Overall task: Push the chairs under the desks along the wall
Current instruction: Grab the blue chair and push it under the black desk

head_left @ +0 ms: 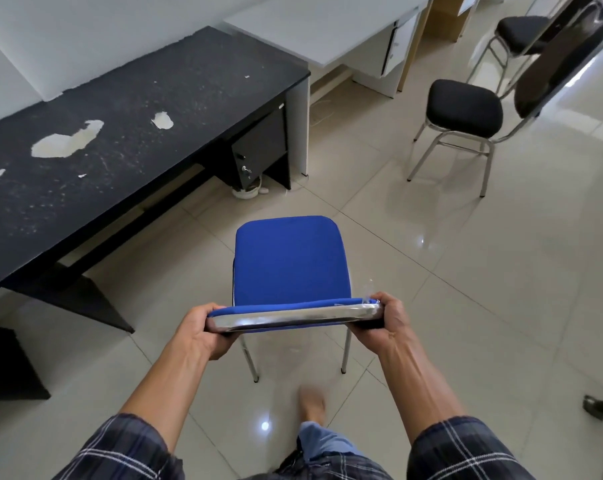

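Observation:
A blue padded chair [288,259] with chrome legs stands on the tiled floor in front of me, its seat pointing away from me. My left hand [203,332] grips the left end of its backrest top and my right hand [384,323] grips the right end. A black desk [126,133] with a peeling top runs along the wall to the left, and the chair stands clear of it. Further along the wall is a white desk [313,26]. Two black-seated chrome chairs [464,109] [521,32] stand out on the floor at the right.
The black desk has a drawer unit [258,147] at its right end and angled side panels [85,303]. A white object [246,192] lies on the floor under it. My bare foot [312,403] is behind the chair. A dark object [601,407] pokes in at the right edge.

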Available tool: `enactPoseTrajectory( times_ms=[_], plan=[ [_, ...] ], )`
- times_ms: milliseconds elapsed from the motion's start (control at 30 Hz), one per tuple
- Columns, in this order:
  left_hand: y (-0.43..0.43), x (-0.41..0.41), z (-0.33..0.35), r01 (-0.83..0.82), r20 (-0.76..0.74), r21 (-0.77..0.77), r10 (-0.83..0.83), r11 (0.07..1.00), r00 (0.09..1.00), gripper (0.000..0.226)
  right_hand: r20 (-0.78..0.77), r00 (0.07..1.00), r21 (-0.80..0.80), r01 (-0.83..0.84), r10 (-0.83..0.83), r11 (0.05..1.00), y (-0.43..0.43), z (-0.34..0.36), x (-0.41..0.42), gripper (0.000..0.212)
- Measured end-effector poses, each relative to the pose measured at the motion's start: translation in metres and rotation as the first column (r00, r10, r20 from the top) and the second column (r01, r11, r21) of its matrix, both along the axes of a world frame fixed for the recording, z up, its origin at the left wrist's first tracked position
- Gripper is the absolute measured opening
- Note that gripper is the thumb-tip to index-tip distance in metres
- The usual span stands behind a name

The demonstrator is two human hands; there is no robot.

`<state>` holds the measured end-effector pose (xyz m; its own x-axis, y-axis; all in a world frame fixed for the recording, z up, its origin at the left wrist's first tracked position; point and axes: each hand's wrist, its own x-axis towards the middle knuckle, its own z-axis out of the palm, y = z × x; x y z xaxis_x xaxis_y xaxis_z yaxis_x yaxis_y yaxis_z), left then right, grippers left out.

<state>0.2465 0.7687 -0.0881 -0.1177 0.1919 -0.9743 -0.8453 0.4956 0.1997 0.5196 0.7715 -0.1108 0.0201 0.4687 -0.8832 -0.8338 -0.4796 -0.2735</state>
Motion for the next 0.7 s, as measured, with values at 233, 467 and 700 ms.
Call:
enactPoseTrajectory(
  times_ms=[233,467,700],
  plan=[
    [0.041,-0.008,-0.001,-0.112,-0.004,0.021,0.112,0.993,0.994,0.021,0.021,0.990,-0.016,-0.137,0.138,0.990,0.073,0.000,-0.007,0.047],
    [0.063,-0.032,0.004,-0.191,-0.044,0.023,0.192,0.981,0.980,0.027,0.033,0.963,0.007,-0.268,0.268,0.963,0.123,0.002,-0.036,0.037],
    [0.070,-0.072,0.006,-0.241,-0.097,0.055,0.245,0.969,0.965,0.023,0.041,0.912,0.035,-0.409,0.408,0.912,0.159,0.000,-0.087,0.029]
  ],
)
